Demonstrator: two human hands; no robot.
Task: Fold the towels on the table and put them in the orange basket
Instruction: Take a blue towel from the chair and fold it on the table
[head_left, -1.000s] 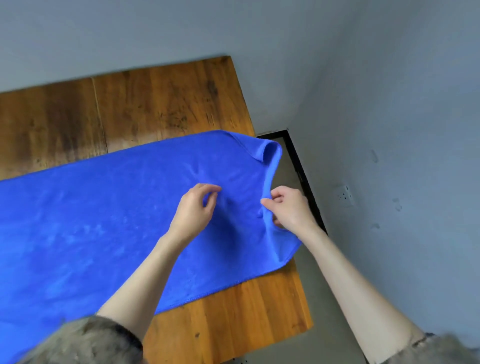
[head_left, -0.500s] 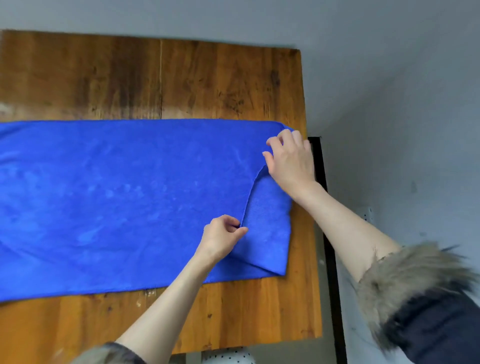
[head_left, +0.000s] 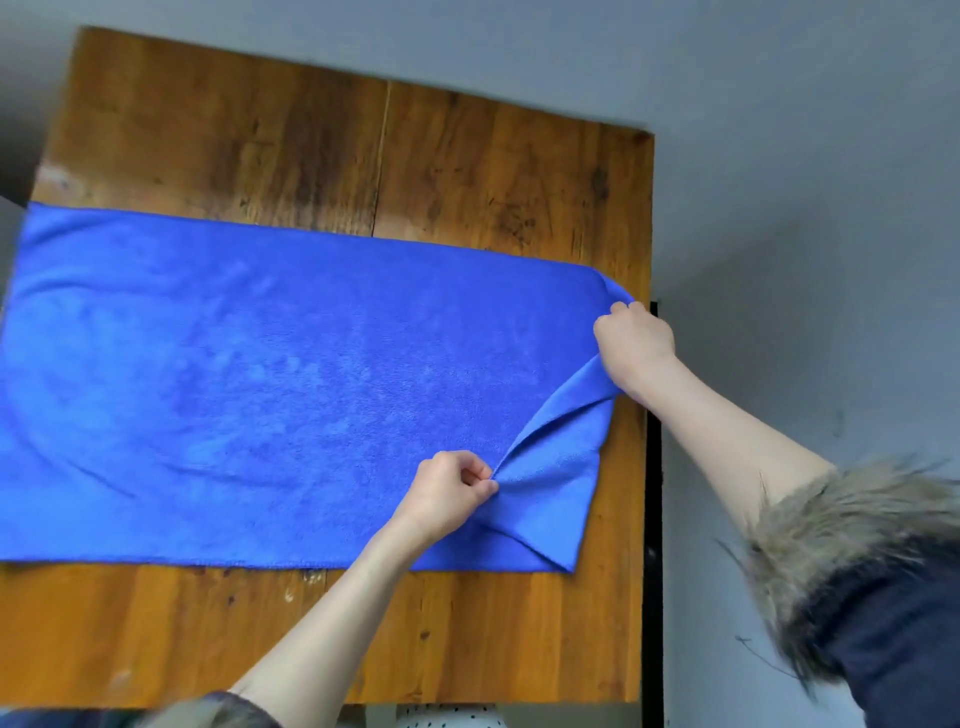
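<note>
A large blue towel (head_left: 270, 374) lies spread flat across the wooden table (head_left: 467, 171), reaching past the left edge of the view. Its right end is folded over into a loose flap. My left hand (head_left: 449, 493) pinches the flap's edge near the towel's front right part. My right hand (head_left: 634, 343) grips the towel's far right corner at the table's right edge. The orange basket is not in view.
Bare wood shows behind and in front of the towel. A black frame (head_left: 653, 467) runs along the table's right side, beside a grey wall (head_left: 805, 208). A white dotted object (head_left: 447, 719) peeks out below the table's front edge.
The view has swung left, showing more of the table. My right hand has closed on the far right corner. My left hand keeps its pinch on the flap, which is pulled tighter.
</note>
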